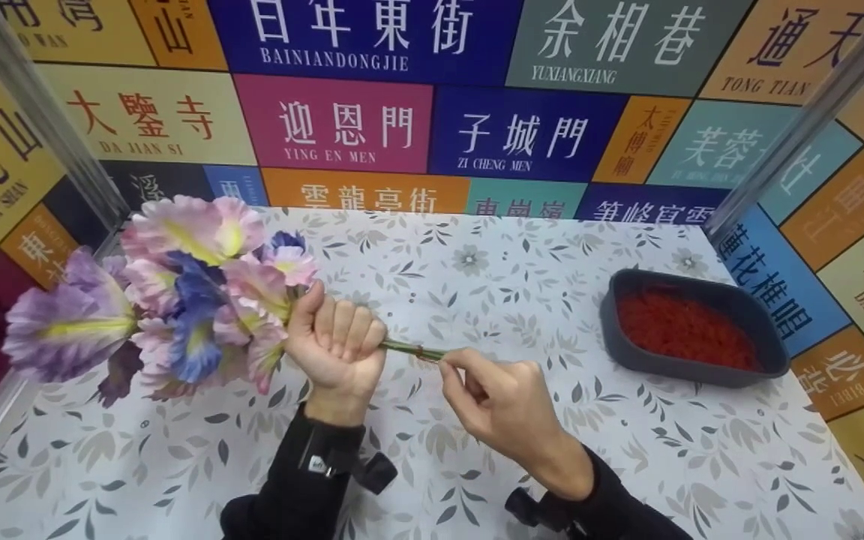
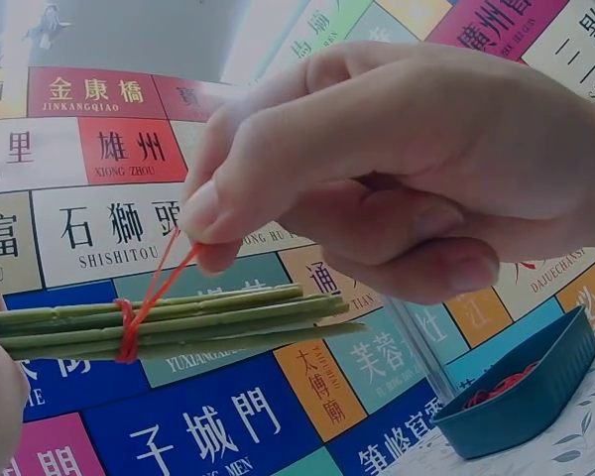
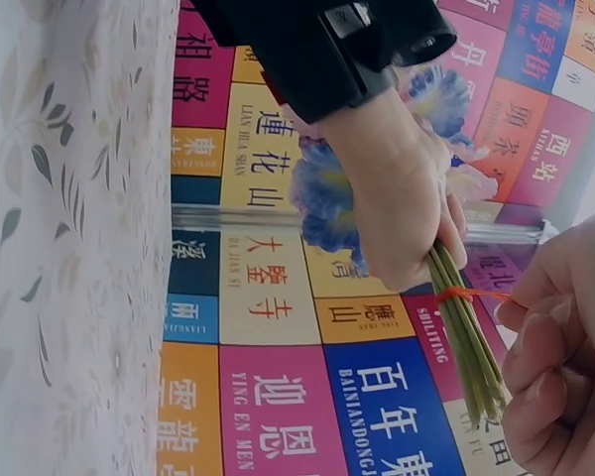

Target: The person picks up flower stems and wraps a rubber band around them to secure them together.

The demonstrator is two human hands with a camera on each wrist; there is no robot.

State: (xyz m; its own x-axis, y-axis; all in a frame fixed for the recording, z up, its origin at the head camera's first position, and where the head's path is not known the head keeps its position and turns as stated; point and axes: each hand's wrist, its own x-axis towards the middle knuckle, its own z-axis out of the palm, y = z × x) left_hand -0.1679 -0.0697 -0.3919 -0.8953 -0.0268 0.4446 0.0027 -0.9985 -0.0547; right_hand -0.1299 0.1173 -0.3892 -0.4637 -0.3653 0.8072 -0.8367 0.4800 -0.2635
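A bouquet of artificial flowers (image 1: 207, 300), pink, purple and blue, points left in the head view. My left hand (image 1: 338, 345) grips its green stems (image 2: 238, 322) just below the blossoms, and the cut ends stick out to the right. A red rubber band (image 2: 129, 332) is wound around the stems near those ends. Thumb and forefinger of my right hand (image 1: 503, 405) pinch a loop of that band. In the left wrist view the loop is pulled taut, up and away from the stems.
A dark grey tub (image 1: 702, 375) full of red rubber bands (image 1: 683, 326) stands at the right on the leaf-patterned tabletop (image 1: 522, 277). Panels with printed place names (image 1: 334, 124) enclose the table at the back and sides.
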